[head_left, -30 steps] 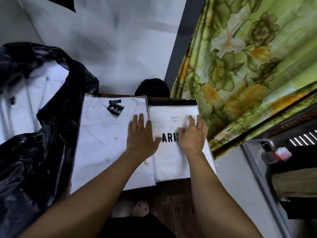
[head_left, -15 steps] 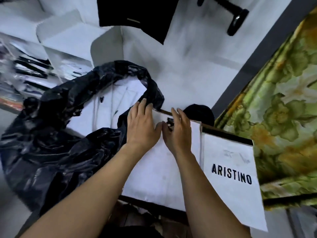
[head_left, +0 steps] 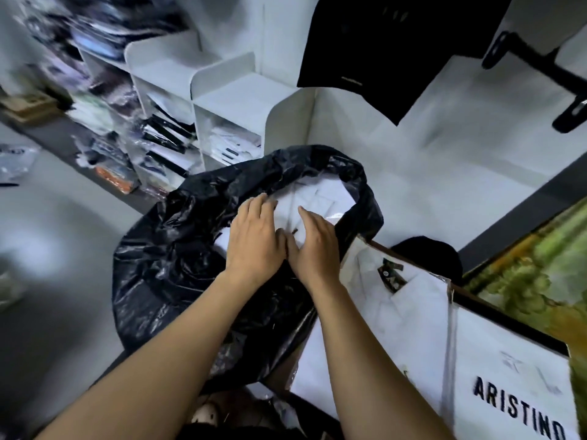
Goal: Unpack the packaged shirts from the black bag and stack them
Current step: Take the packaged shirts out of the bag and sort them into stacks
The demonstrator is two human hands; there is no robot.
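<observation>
A large black plastic bag [head_left: 178,258] stands open in the middle, with white packaged shirts [head_left: 320,195] showing in its mouth. My left hand [head_left: 254,236] and my right hand [head_left: 314,246] lie side by side inside the opening, fingers stretched over the top package; whether they grip it is unclear. To the right, a packaged white collared shirt [head_left: 397,312] lies beside a white package printed ARISTINO [head_left: 514,385].
White cubby shelves [head_left: 222,100] holding packaged goods stand behind the bag. A black garment [head_left: 374,49] hangs above. A green floral curtain [head_left: 540,281] is at the right edge. Grey floor [head_left: 57,265] lies to the left.
Both hands left the stacked packages on the right and moved left into the mouth of the black bag. The view turned left with them.
</observation>
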